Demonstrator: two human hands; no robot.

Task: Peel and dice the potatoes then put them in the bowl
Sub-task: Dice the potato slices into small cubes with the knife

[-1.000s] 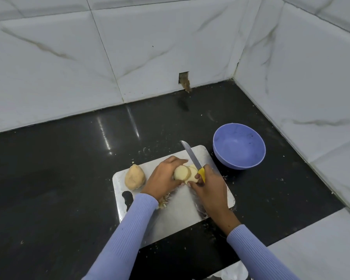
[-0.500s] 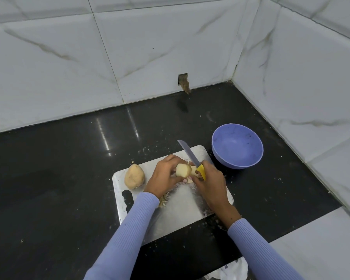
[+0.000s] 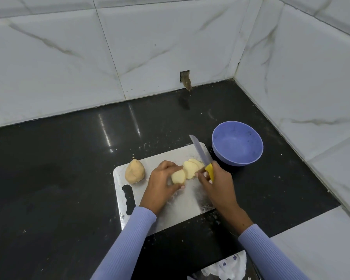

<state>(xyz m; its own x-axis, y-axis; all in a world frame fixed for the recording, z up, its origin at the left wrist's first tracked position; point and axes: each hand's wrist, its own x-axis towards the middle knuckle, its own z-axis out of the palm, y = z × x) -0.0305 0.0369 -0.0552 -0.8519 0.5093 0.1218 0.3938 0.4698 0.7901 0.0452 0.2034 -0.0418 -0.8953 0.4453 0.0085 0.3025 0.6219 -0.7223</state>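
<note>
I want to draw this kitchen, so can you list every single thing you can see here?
sliced potato: 1, pale yellow, peeled, slices fanned on the board between the hands
whole potato: 1, tan, unpeeled, on the board's left end
knife: 1, grey blade, yellow handle, over the slices
cutting board: 1, white, on the counter
bowl: 1, purple, on the counter right of the board, nothing visible in it
counter: 1, black, shiny
wall tiles: white marble, behind and right
plastic bag: 1, white, bottom edge
sleeves: 2, lilac
left hand: holds the potato's end piece
right hand: holds the knife
</note>
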